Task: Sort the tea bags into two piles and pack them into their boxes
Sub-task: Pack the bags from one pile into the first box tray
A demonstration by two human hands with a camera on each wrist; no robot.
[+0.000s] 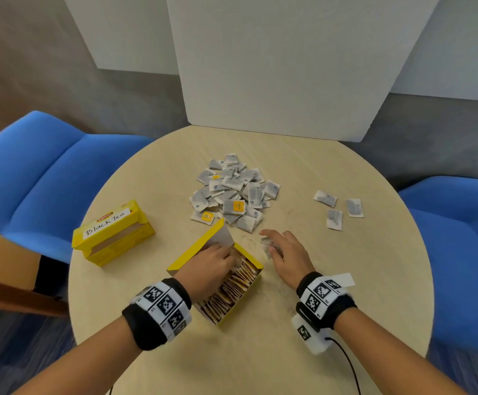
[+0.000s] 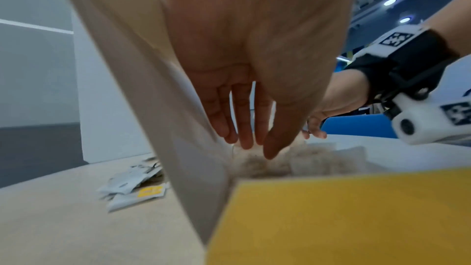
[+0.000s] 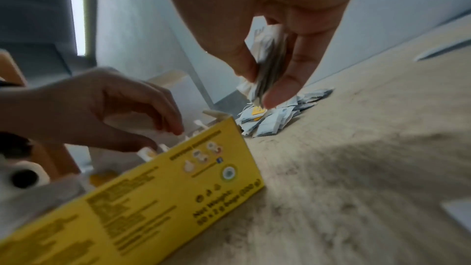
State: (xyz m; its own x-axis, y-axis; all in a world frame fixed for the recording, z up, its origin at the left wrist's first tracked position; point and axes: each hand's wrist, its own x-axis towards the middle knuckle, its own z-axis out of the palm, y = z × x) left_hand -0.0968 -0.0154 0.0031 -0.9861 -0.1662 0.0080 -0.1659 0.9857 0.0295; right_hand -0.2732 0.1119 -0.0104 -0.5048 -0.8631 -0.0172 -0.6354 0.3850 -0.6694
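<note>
A: Head view: left hand (image 1: 210, 262) is inside the open yellow box (image 1: 247, 299), fingers extended down onto the packed tea bags (image 1: 233, 286) at the box's far end. The left wrist view confirms it: fingers (image 2: 244, 126) straight, tips touching the bags, gripping nothing.

B: Right hand?

A: Right hand (image 1: 286, 253) is just right of that box, above the table (image 1: 346, 280). It pinches a small stack of tea bags (image 3: 269, 61) between thumb and fingers (count unreadable, blurred).

B: Lid?

A: Box flap (image 1: 203, 242) stands up against the left hand's outer side.

B: Where's the rest of the stock?

A: Main pile (image 1: 233, 192) of loose bags lies beyond both hands, mostly white-and-grey, a few with yellow tags. Three separate bags (image 1: 339, 208) lie flat farther out, to the right of the right hand, well apart from the pile.

B: Second box?

A: "Black Tea" box (image 1: 114, 230) is to the left of the left hand, clear of it, opening facing the person. Contents not visible.
</note>
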